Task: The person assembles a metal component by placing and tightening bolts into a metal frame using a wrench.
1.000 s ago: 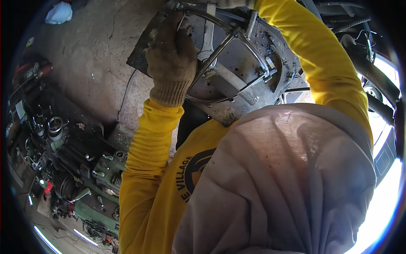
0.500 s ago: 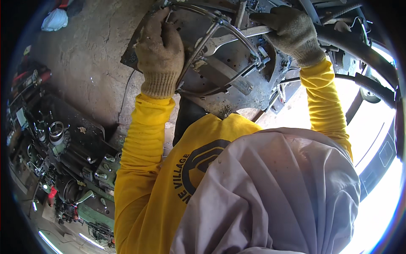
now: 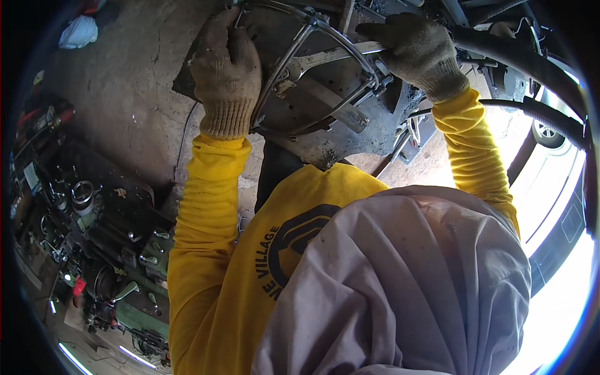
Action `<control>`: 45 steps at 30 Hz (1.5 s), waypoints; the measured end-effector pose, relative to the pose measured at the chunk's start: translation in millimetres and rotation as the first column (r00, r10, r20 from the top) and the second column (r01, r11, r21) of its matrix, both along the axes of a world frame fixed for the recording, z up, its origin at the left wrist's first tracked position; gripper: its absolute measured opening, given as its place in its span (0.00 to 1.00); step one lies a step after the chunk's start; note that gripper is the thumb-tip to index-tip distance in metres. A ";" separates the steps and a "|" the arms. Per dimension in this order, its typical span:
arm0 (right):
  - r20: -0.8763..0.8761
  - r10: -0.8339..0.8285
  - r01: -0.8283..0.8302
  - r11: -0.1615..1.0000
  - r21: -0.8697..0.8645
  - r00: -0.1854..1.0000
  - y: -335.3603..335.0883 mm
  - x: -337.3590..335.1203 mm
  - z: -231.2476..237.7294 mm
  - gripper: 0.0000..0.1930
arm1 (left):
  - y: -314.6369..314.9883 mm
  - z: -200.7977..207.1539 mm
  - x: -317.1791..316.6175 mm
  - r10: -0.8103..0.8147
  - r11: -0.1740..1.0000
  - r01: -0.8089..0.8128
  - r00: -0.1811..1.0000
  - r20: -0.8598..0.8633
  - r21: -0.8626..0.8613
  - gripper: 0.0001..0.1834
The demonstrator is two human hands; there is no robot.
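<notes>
My left hand [image 3: 226, 75], in a brown knit work glove, is closed at the left corner of a curved metal rod frame [image 3: 279, 78], its fingertips around a thin rod there. The gloved right hand [image 3: 420, 53] grips the handle of a steel wrench [image 3: 334, 57], with the index finger stretched along it. The wrench lies across the frame, and its head sits by a bolt or nut near the frame's left bar; the exact contact is unclear. Under the frame is a dark metal plate [image 3: 369, 140] with small holes and rough, blackened patches. A flat metal strip [image 3: 340, 109] crosses beneath the wrench.
Dark tubes and a thick bar [image 3: 512, 56] run beyond my right hand. A greenish machine [image 3: 134, 306] with levers stands at lower left. A white bag [image 3: 79, 32] lies on the floor at upper left. A white vehicle [image 3: 556, 187] is at the right.
Both hands, the frame, the wrench and the plate appear slightly further left than before. The grips look the same.
</notes>
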State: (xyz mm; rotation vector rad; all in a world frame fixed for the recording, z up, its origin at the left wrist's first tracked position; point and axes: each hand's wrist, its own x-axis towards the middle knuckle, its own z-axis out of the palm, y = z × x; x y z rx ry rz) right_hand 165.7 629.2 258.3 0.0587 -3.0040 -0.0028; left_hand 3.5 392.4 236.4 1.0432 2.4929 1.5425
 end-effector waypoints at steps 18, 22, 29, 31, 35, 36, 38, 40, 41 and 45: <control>-0.149 0.498 -0.435 0.842 0.318 0.854 24.1 -186.9 5.1 0.13 | -11.0 -8.9 -11.6 0.037 0.994 -0.066 0.958 -0.285 -0.092 0.16; -0.224 0.235 -0.138 0.915 0.379 0.946 36.7 -109.6 35.1 0.16 | -5.7 -9.1 -10.3 0.023 0.998 -0.036 0.967 -0.252 -0.046 0.15; -0.241 0.042 -0.029 0.998 0.056 0.970 10.4 -9.7 13.7 0.09 | -4.0 3.5 -0.5 0.027 0.997 -0.034 0.995 -0.101 -0.066 0.15; -0.227 0.010 -0.003 0.999 0.032 0.974 6.9 -5.9 7.1 0.10 | -3.9 2.2 -0.6 0.013 1.000 -0.013 1.000 0.023 -0.016 0.15; -0.108 -0.049 0.054 0.998 0.043 0.993 1.2 -2.3 4.6 0.12 | -4.2 -0.7 -2.8 0.014 1.000 -0.014 1.000 0.017 -0.003 0.15; -0.076 -0.083 0.086 0.995 0.042 0.994 -0.6 -1.9 6.2 0.13 | -3.4 -1.8 -2.7 0.002 1.000 -0.003 1.000 0.028 0.026 0.16; -0.045 -0.110 0.112 0.993 0.044 0.993 -2.1 -5.8 6.4 0.14 | -3.7 -3.9 -2.9 0.013 1.000 -0.013 1.000 0.008 0.007 0.16; -0.024 -0.090 0.092 0.993 0.068 0.996 0.7 -17.4 2.1 0.16 | -5.7 -2.0 -3.0 0.030 0.999 -0.031 0.999 -0.014 -0.012 0.16; -0.025 -0.081 0.082 0.994 0.067 0.996 4.1 -31.1 1.2 0.16 | -7.8 2.0 -2.5 0.039 0.989 -0.061 0.986 -0.159 -0.137 0.16; -0.026 0.211 -0.201 0.955 0.219 0.977 34.1 -130.0 -27.9 0.14 | -4.3 -17.0 -11.6 -0.051 0.998 0.040 0.948 -0.314 -0.040 0.16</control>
